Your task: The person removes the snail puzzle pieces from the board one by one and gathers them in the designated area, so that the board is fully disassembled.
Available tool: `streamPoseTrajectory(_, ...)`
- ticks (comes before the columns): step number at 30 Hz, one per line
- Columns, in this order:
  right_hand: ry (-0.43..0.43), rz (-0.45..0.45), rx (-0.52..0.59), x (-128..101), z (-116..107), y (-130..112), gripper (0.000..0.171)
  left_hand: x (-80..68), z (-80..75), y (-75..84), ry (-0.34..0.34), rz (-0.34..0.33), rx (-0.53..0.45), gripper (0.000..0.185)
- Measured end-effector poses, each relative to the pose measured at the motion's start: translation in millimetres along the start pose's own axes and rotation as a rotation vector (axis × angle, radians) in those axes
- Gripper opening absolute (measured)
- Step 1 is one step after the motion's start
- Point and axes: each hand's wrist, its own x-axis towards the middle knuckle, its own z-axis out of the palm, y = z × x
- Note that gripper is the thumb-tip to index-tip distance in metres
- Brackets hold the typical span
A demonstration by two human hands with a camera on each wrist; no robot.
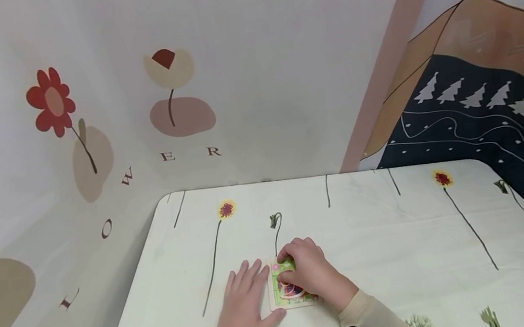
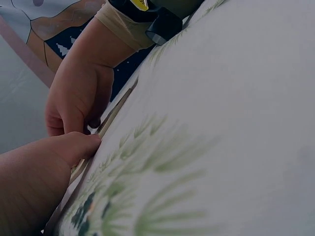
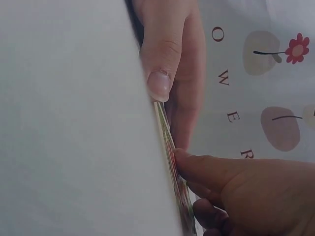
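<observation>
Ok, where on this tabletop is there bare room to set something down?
Widest: the tabletop between the right hand and the right edge. Narrower: between the left hand and left edge. Also beyond both hands, toward the far edge. Crowded: hands around the picture board.

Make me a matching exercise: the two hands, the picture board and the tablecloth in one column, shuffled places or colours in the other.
1. left hand
2. right hand
3. picture board
4. tablecloth

A. mostly white
B. over the picture board, fingertips bent down
C. brightly coloured, partly hidden
D. spread at the picture board's left side

Pairs: 1-D, 2-B, 3-C, 4-A
</observation>
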Motion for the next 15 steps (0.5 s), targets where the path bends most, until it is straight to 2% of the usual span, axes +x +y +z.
streamPoseTrajectory(10, 0.019, 0.006, 0.018, -0.9, 1.3, -0.3, 0.029, 0.2, 0.6, -0.1, 0.004, 0.001, -0.002, 0.085)
streamPoseTrajectory(15, 0.029, -0.027, -0.006, -2.2, 1.2, -1.7, 0.022, 0.1, -1.3, 0.7, 0.006, 0.004, -0.007, 0.085)
